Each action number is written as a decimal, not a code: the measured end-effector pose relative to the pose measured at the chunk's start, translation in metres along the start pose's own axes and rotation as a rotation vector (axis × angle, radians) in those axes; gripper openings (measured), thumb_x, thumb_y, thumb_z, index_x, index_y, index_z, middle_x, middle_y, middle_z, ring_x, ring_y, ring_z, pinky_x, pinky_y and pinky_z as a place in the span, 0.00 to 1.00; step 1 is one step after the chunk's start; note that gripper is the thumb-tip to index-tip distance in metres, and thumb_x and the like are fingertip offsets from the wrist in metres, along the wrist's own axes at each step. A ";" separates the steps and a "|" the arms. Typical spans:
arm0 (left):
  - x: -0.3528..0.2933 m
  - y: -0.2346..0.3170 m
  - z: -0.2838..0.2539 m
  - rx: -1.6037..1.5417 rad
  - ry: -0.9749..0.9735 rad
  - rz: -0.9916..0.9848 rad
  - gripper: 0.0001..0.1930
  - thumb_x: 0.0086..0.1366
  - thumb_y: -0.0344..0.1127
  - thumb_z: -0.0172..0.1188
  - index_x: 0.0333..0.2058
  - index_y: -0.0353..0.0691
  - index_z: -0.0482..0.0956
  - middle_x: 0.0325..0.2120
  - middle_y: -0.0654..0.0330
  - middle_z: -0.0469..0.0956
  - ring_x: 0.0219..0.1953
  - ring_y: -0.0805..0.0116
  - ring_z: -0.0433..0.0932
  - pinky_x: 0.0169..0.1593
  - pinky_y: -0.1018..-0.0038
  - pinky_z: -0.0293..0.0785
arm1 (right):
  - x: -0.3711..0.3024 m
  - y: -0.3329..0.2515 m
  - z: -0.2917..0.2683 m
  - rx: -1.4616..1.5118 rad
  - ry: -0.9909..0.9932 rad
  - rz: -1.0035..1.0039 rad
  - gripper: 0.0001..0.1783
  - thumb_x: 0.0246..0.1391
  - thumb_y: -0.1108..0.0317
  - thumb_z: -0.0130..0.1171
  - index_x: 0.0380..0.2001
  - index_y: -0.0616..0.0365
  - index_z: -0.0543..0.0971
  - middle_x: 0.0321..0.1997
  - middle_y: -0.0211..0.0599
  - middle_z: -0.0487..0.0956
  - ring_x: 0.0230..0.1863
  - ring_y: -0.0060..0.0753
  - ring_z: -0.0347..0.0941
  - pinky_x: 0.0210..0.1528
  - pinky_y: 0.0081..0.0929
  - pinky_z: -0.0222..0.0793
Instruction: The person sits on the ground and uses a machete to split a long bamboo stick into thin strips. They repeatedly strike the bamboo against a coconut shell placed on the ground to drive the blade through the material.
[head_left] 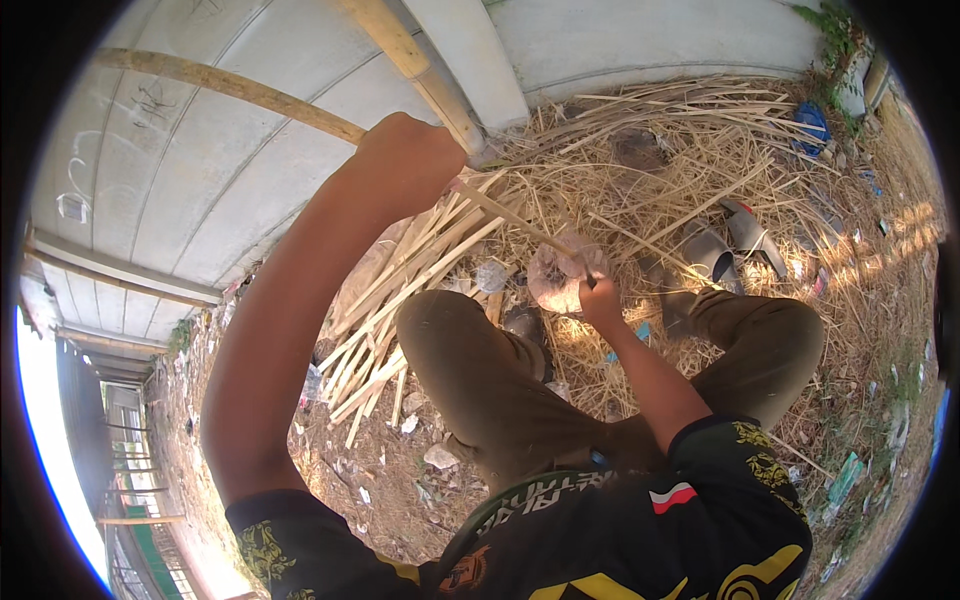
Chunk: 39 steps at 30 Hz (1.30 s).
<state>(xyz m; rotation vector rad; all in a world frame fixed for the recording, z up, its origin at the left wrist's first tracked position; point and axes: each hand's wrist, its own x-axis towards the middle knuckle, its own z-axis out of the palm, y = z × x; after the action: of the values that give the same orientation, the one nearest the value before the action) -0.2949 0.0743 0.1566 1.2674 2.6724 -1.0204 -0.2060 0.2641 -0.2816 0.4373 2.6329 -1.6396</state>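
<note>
My left hand [412, 160] is raised in front of the wall, its fingers closed around one end of a thin bamboo strip [510, 216]. The strip slants down to the right from that fist, toward a round, pale wooden block [553, 283] on the ground between my legs. Over the block's right side is my right hand [602, 303], closed on a small tool with a dark, narrow part, perhaps a knife; most of it is hidden by the fingers. The strip's lower end meets this dark part, and I cannot make out the exact contact.
Split bamboo strips [420, 283] lie piled left of my knee. Beyond the block spread tangled shavings [660, 165] and longer strips. A pair of grey shoes or sandals [735, 245] sits at right. A bamboo pole [425, 70] leans by the concrete wall [640, 45]; a blue bag [812, 128] lies far right.
</note>
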 end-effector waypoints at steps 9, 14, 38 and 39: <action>-0.015 -0.015 0.013 0.005 -0.113 -0.151 0.15 0.66 0.47 0.62 0.30 0.41 0.83 0.23 0.56 0.82 0.31 0.55 0.84 0.35 0.60 0.78 | 0.006 -0.011 -0.027 0.200 -0.125 0.730 0.17 0.62 0.66 0.55 0.20 0.59 0.68 0.14 0.35 0.64 0.12 0.30 0.58 0.17 0.42 0.54; -0.032 -0.011 0.039 -0.084 0.071 -0.084 0.09 0.64 0.43 0.65 0.38 0.47 0.80 0.22 0.59 0.80 0.32 0.57 0.83 0.37 0.61 0.77 | 0.018 -0.002 -0.031 0.378 -0.115 0.558 0.21 0.62 0.63 0.56 0.16 0.54 0.64 0.12 0.32 0.61 0.11 0.26 0.53 0.16 0.38 0.50; -0.005 -0.005 0.019 0.134 0.069 0.057 0.10 0.66 0.39 0.61 0.28 0.42 0.83 0.23 0.56 0.81 0.29 0.56 0.83 0.34 0.60 0.77 | 0.026 -0.017 -0.049 0.209 -0.192 0.397 0.13 0.55 0.64 0.59 0.26 0.63 0.72 0.16 0.38 0.68 0.16 0.34 0.65 0.19 0.39 0.60; -0.008 -0.002 0.014 0.128 0.021 0.022 0.12 0.67 0.40 0.61 0.27 0.42 0.84 0.23 0.55 0.81 0.30 0.55 0.83 0.34 0.60 0.77 | 0.035 -0.042 -0.060 0.122 -0.164 0.301 0.13 0.55 0.63 0.60 0.26 0.62 0.72 0.16 0.36 0.68 0.16 0.34 0.65 0.20 0.38 0.60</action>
<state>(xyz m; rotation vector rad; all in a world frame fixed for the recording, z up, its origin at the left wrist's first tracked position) -0.2948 0.0600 0.1488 1.3325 2.6395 -1.1994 -0.2420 0.3078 -0.2226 0.6358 2.2313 -1.6631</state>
